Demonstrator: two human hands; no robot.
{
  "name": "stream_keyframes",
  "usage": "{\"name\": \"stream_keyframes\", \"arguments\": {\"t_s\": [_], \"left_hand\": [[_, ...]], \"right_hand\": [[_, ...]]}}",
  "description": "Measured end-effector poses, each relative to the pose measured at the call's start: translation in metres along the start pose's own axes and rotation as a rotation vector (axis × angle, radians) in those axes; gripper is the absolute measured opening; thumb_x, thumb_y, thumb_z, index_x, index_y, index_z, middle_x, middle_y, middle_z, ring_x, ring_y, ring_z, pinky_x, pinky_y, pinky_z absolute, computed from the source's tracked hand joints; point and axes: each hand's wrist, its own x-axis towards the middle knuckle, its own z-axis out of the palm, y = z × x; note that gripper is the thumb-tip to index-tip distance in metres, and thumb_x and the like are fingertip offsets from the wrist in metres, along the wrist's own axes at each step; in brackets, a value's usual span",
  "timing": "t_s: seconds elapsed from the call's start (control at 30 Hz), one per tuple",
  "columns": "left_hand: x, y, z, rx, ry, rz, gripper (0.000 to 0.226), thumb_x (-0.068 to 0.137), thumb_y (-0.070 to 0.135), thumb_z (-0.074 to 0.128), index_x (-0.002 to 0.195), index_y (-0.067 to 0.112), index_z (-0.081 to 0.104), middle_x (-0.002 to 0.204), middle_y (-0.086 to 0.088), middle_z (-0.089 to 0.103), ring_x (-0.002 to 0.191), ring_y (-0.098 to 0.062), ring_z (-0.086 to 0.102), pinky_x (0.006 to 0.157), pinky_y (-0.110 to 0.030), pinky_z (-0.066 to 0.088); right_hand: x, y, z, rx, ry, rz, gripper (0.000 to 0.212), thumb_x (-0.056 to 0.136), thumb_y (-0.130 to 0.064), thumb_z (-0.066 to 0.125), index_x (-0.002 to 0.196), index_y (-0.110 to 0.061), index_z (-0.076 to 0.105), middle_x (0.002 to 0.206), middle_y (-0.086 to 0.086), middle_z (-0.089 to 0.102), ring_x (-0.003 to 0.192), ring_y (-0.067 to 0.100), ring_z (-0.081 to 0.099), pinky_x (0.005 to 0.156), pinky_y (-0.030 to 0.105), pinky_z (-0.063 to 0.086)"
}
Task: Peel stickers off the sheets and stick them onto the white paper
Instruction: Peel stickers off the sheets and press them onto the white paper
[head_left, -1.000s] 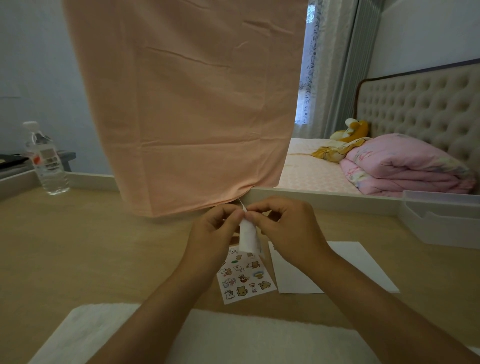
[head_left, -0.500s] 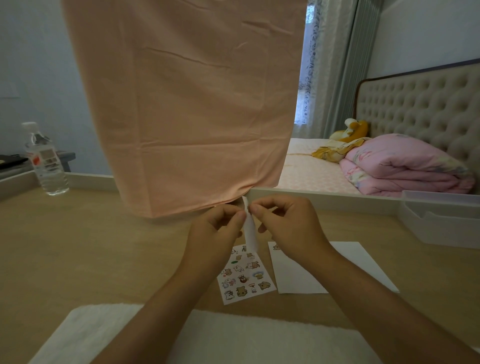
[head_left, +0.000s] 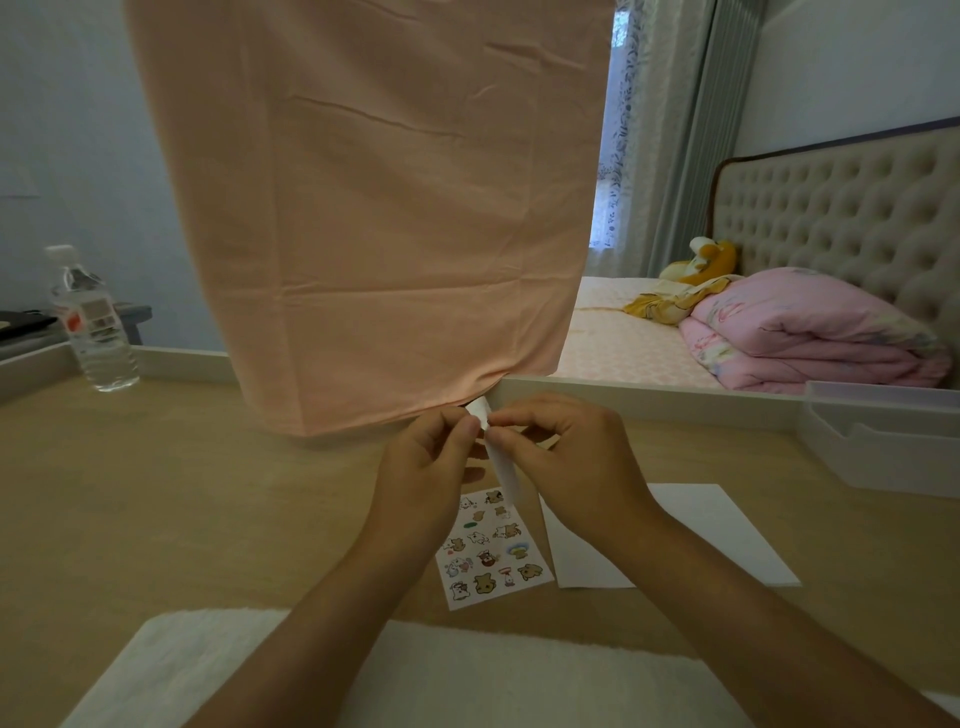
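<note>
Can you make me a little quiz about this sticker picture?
1. True or false: the sticker sheet lying on the table is left of the white paper.
2. What do the left hand and right hand pinch together? A a spoon, B a small white sheet, C a pencil.
3. Fill in: the water bottle stands at the table's far ___ side.
Key: 1 true; 2 B; 3 left.

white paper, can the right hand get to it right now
Likely yes: the white paper lies flat just below the right hand, nothing between, though that hand is pinching a small sheet.
</note>
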Motion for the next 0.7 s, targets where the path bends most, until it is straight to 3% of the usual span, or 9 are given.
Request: {"name": "stream_keyframes", "arguments": {"t_s": [0.13,0.37,0.5,0.7], "left_hand": [[-0.0013,0.0034,-0.0014,0.008,-0.051,0.03,0.013,0.097,0.019,0.061,0.095,0.015,0.072,0.095,-0.002,0.074,0.093,-0.017,0.072,0.082,-0.032,0.061],[-0.0014,0.0027,-0.0004,0.016,-0.021,0.017,0.017,0.1,0.017,0.056,0.096,0.013,0.073,0.093,-0.001,0.075,0.089,-0.014,0.072,0.075,-0.025,0.059],[-0.0017,0.0025,-0.0012,0.024,-0.003,0.042,0.017,0.097,0.024,0.06,0.094,0.014,0.075,0.091,-0.002,0.075,0.088,-0.014,0.071,0.077,-0.029,0.06],[0.0005,-0.0016,-0.0013,0.1,0.018,0.069,0.019,0.101,0.019,0.056,0.092,0.018,0.073,0.089,0.002,0.075,0.086,-0.012,0.072,0.076,-0.027,0.06]], "right_hand": [[0.0008,0.0013,-0.0016,0.0,0.035,-0.001,0.013,0.085,-0.026,0.079,0.097,-0.022,0.081,0.091,-0.014,0.074,0.076,0.006,0.068,0.067,0.029,0.058],[0.0007,0.0009,-0.0018,-0.026,0.032,-0.045,0.013,0.085,-0.03,0.078,0.096,-0.023,0.081,0.088,-0.017,0.072,0.075,0.006,0.067,0.066,0.033,0.058],[-0.0006,-0.0023,-0.0016,-0.1,0.016,-0.107,0.015,0.087,-0.035,0.074,0.099,-0.028,0.08,0.09,-0.02,0.071,0.073,0.004,0.066,0.063,0.027,0.056],[0.0011,-0.0008,0.0002,-0.061,0.027,-0.072,0.013,0.086,-0.023,0.08,0.098,-0.02,0.081,0.09,-0.013,0.072,0.074,0.005,0.067,0.066,0.017,0.054]]}}
